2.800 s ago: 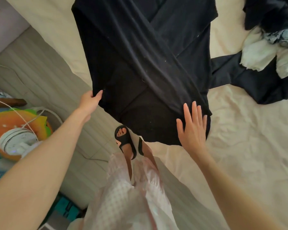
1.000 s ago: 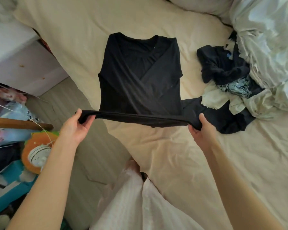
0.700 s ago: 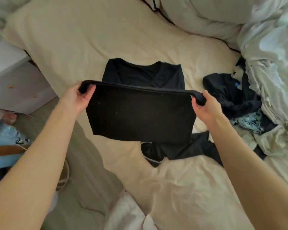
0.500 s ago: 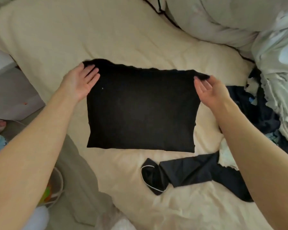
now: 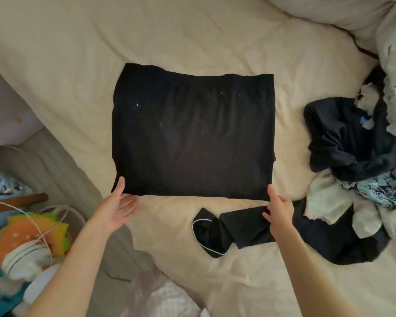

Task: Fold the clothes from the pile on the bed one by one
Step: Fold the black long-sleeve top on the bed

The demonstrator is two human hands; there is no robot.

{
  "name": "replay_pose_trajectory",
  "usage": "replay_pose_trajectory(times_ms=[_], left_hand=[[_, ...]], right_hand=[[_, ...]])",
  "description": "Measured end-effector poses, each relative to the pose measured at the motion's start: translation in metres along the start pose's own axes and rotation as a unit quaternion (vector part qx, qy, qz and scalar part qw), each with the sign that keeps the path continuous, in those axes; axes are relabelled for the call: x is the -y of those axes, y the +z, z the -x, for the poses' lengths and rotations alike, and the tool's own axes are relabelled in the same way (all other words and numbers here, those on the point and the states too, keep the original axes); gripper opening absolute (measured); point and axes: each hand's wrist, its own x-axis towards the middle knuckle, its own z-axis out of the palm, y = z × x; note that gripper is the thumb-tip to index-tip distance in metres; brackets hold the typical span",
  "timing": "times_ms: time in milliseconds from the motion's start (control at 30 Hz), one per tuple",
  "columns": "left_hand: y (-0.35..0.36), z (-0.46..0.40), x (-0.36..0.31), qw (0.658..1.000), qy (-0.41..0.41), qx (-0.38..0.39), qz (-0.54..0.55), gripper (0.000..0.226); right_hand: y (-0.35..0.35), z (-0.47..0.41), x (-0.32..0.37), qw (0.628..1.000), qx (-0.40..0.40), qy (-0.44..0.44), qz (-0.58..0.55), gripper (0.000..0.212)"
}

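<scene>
A black top (image 5: 192, 136) lies folded into a flat rectangle on the cream bed sheet (image 5: 78, 53). My left hand (image 5: 117, 209) is at its near left corner, palm up and fingers straight, with the thumb touching the corner. At the near right corner my right hand (image 5: 278, 209) has one fingertip on the hem; its other fingers are loosely bent and hold nothing. The pile of clothes (image 5: 352, 156), dark navy, white and pale blue pieces, sits to the right. A dark trouser leg with white piping (image 5: 215, 234) stretches from the pile, just below the folded top.
A crumpled pale duvet (image 5: 393, 53) fills the upper right corner. The bed's edge runs down the left, with grey floor (image 5: 55, 161) beside it. There a burger-shaped cushion (image 5: 32, 229), a white round device (image 5: 25, 257) with cables and a wooden bar (image 5: 16, 202) lie.
Both hands lifted the top's hem and carried it up to the neckline, folding the top in half. They let go and moved back to the near corners.
</scene>
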Motion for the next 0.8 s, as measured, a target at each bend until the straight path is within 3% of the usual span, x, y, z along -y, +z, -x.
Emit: replay_pose_trajectory(times_ms=[133,267,400,467,533,633,733,800], left_hand=[[0.009,0.005,0.004,0.988,-0.003,0.067,0.137,0.044],[0.011,0.012,0.002,0.985,0.048,0.034,0.164,0.011],[0.011,0.023,0.004,0.984,0.103,0.001,0.144,0.017],[0.020,0.032,0.004,0.977,0.166,-0.028,0.134,0.030],[0.034,0.049,0.005,0.957,0.262,-0.074,0.100,0.037],[0.070,0.087,0.014,0.881,0.457,-0.110,-0.050,0.042],[0.126,0.113,0.030,0.785,0.593,-0.049,-0.172,0.032],[0.165,0.116,0.046,0.691,0.649,0.004,-0.318,0.025]], right_hand=[[-0.005,-0.004,0.018,0.981,0.135,0.087,-0.106,0.055],[-0.015,-0.006,0.024,0.982,0.097,0.087,-0.135,0.045],[-0.018,-0.006,0.016,0.974,0.097,0.111,-0.172,0.037],[-0.012,-0.002,0.013,0.991,0.051,0.043,-0.114,0.023],[-0.008,0.012,0.013,0.995,-0.002,-0.099,-0.030,0.025],[-0.012,0.033,0.009,0.971,0.026,-0.234,-0.038,0.026],[-0.025,0.037,0.007,0.959,0.136,-0.212,-0.132,0.027],[-0.032,0.030,0.008,0.945,0.216,-0.164,-0.185,0.038]])
